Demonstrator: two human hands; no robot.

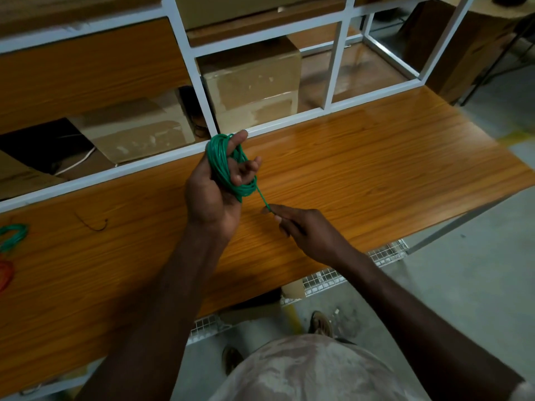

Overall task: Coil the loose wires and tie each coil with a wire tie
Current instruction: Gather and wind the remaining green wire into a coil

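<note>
A coil of green wire (224, 166) is wound around my left hand (214, 195), which is raised above the wooden table (362, 169) with fingers curled through the loops. A short free end of the wire (262, 198) runs down and right from the coil. My right hand (301, 230) pinches that end between thumb and fingertips, just below and to the right of my left hand. A thin dark wire tie (94, 222) lies on the table to the left.
Another green coil (13, 235) and an orange-red wire (5, 274) lie at the table's far left edge. A white metal frame (202, 82) with cardboard boxes (252, 85) stands behind the table. The floor and my feet show below.
</note>
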